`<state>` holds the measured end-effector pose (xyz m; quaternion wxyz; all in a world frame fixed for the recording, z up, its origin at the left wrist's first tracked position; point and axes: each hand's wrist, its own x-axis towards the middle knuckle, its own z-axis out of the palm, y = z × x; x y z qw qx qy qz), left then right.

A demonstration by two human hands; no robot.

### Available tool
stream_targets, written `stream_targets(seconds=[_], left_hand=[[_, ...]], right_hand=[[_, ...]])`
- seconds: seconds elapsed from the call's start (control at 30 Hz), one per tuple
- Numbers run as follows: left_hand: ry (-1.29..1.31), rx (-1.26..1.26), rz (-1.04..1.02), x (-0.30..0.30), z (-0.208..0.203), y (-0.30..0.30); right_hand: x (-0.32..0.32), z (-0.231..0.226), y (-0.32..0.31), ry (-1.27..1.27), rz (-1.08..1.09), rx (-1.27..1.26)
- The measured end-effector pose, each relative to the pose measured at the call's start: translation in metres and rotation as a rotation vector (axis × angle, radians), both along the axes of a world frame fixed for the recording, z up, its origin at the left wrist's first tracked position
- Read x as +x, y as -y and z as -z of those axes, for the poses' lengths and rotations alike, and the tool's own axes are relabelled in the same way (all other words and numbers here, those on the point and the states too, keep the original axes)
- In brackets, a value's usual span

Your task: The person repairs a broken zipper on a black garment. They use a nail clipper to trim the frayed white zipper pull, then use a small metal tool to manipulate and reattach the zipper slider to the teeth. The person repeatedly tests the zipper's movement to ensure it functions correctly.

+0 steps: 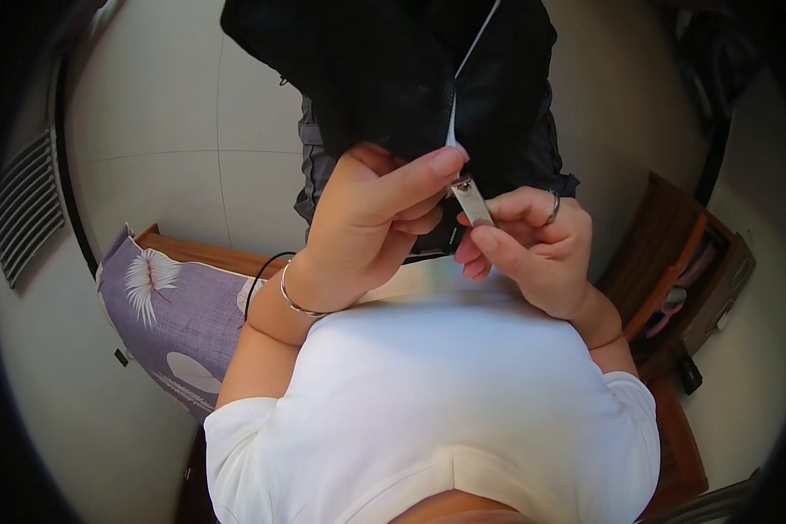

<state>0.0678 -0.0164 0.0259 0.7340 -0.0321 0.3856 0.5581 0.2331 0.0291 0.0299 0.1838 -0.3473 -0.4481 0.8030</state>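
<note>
Left fingers pinching white strip; right fingers pinching nail clipper, strip's 5 o'clock. Best: strip taut, clipper steady.

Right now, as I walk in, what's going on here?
A seated person's left hand pinches black cloth at a thin white strip. The right hand holds a small silver nail clipper, its tip close beside the left fingertips. Whether the clipper is biting into anything is too small to tell.

Left fingers, right fingers pinched
</note>
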Motion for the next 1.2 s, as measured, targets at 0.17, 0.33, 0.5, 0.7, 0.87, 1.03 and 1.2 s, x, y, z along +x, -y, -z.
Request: stream_targets(seconds=[0.17, 0.33, 0.5, 0.7, 0.87, 1.03, 1.2], left_hand=[[-0.060, -0.006, 0.035, 0.000, -0.003, 0.000], [-0.074, 0.033, -0.013, 0.004, -0.002, 0.002], [-0.053, 0.036, -0.069, 0.007, -0.002, 0.003], [-0.053, 0.038, -0.090, 0.009, -0.001, 0.003], [-0.100, 0.056, -0.058, 0.009, 0.001, 0.005], [-0.095, 0.050, -0.080, 0.010, 0.002, 0.004], [-0.131, 0.097, -0.063, 0.010, 0.005, 0.006]], right_hand=[[0.001, 0.001, 0.002, 0.015, 0.021, 0.058], [0.000, 0.003, 0.002, 0.017, -0.011, 0.104], [-0.001, 0.005, 0.003, 0.036, 0.029, 0.101], [0.000, 0.003, 0.004, 0.070, 0.016, 0.129], [-0.001, 0.003, 0.004, 0.062, 0.031, 0.133], [-0.001, 0.004, 0.004, 0.063, 0.026, 0.067], [-0.005, 0.006, 0.003, 0.077, 0.068, 0.102]])
